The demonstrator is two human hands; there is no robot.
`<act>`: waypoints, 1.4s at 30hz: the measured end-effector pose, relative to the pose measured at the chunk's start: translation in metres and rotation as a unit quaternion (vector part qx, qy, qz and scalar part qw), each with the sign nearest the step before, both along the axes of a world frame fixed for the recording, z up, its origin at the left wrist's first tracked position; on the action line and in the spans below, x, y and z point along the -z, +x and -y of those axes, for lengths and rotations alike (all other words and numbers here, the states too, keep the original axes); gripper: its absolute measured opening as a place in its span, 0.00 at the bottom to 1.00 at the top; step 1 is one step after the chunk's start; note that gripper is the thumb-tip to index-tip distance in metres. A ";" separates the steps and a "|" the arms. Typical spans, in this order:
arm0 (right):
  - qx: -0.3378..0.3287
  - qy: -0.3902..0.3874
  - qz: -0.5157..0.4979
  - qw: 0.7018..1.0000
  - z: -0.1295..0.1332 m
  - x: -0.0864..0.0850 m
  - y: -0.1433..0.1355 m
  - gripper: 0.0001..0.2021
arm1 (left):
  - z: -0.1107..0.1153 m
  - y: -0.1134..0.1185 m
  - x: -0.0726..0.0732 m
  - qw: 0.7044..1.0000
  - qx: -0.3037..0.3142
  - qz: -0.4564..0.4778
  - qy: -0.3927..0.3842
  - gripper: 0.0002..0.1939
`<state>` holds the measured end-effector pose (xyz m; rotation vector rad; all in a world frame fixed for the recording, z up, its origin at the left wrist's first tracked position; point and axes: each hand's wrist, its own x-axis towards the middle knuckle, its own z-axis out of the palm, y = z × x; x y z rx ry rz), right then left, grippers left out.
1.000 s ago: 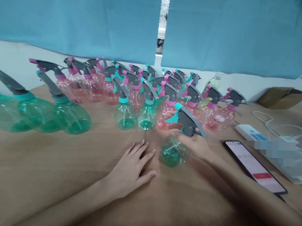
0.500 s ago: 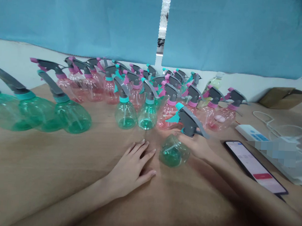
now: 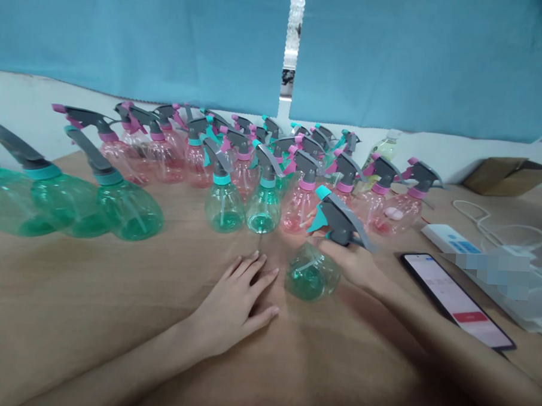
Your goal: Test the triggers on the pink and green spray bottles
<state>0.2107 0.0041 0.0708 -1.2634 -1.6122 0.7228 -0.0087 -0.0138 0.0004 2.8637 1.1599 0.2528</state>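
My left hand lies flat on the wooden table, fingers spread, holding nothing. To its right, my right hand is closed round the neck of a green spray bottle, which has a grey and turquoise head and leans to one side. Two upright green bottles stand just beyond my left hand. Next to them is a pink spray bottle. At the left stand several larger-looking green bottles.
Many pink and green spray bottles crowd the back of the table below a blue curtain. On the right lie a phone, a white power strip, white cables and a brown box.
The fingers of my right hand have shifted slightly around the neck of the green bottle. My left hand remains in place.
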 end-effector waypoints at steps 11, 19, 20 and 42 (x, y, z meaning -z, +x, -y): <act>-0.068 -0.019 -0.055 0.996 0.002 0.003 0.000 0.04 | 0.001 0.001 0.000 1.000 0.001 -0.001 -0.002 0.29; -0.068 -0.010 -0.035 0.997 0.004 0.005 -0.003 0.05 | 0.000 0.000 0.000 1.000 0.003 0.000 0.002 0.30; -0.065 -0.012 -0.037 0.997 0.005 0.004 -0.003 0.05 | 0.000 0.000 0.000 1.000 0.004 -0.001 0.003 0.30; -0.089 0.000 -0.013 0.996 0.006 0.001 -0.005 0.10 | 0.000 0.001 0.000 1.000 0.003 0.003 -0.002 0.30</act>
